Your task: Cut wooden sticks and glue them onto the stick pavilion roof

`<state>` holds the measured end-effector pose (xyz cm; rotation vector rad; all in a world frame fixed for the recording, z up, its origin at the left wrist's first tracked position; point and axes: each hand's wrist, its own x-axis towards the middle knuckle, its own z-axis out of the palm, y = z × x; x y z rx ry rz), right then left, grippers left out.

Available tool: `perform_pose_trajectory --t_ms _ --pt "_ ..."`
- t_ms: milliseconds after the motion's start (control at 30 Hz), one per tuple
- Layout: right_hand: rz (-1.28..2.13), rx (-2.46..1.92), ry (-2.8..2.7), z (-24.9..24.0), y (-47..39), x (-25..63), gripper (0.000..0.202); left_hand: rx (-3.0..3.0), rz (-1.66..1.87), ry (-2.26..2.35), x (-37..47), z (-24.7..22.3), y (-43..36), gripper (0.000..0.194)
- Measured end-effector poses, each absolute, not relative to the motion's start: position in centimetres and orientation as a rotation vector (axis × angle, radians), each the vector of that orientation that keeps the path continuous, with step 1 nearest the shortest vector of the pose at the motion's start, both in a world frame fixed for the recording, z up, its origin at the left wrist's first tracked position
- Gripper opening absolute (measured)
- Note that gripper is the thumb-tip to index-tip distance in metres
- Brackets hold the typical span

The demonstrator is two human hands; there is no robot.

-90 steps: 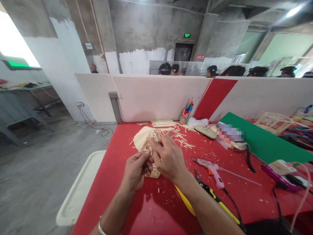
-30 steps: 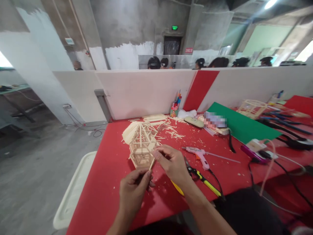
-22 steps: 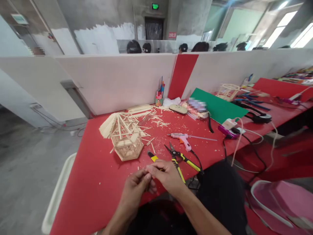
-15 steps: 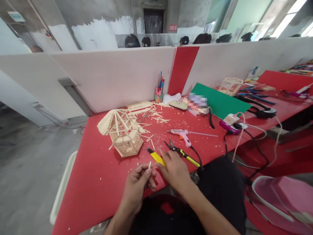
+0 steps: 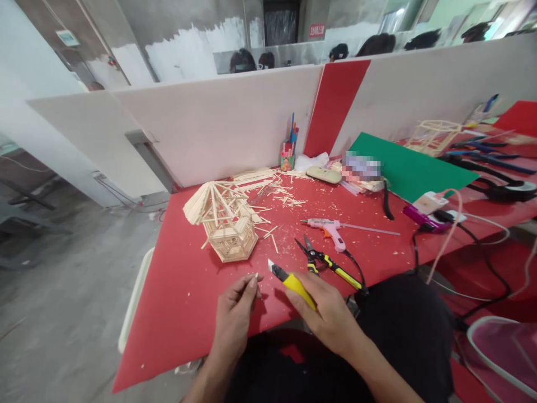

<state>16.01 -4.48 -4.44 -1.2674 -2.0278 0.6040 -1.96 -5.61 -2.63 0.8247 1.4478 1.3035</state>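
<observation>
Between the thumb and fingers of my left hand (image 5: 238,305) is a short pale wooden stick (image 5: 257,276), only its tip showing. My right hand (image 5: 325,308) grips a yellow utility knife (image 5: 298,288), its blade out and pointing up and left, apart from the stick. Beyond my left hand stands a small pavilion model (image 5: 229,229) built of thin sticks, its roof partly covered. Pruning shears (image 5: 329,264) with black and yellow handles lie just past my right hand. Farther back rests a pink glue gun (image 5: 329,229) with a clear glue stick in it.
Loose sticks (image 5: 260,182) and scraps lie behind the model. A pen cup (image 5: 287,159) and an eyeglass case (image 5: 324,174) sit by the white partition (image 5: 218,129). At right are a green board (image 5: 415,168), a purple power strip (image 5: 423,218) with cords, and a pink bin (image 5: 507,352).
My right hand has picked the utility knife up off the table, and its blade now shows. My left hand still pinches the stick. The camera view has shifted.
</observation>
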Motion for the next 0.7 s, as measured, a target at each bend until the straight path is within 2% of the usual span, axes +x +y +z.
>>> perform_pose_trajectory --t_ms 333,700 --pt "0.444 -1.203 -2.104 -4.8 -5.8 16.4 0.037 1.143 1.241 1.461 -1.1 -3.2 -5.5 0.024" --pt "0.454 -1.132 -2.007 -5.0 -6.3 16.4 0.037 1.596 1.291 1.568 -0.6 -2.4 -6.2 0.013"
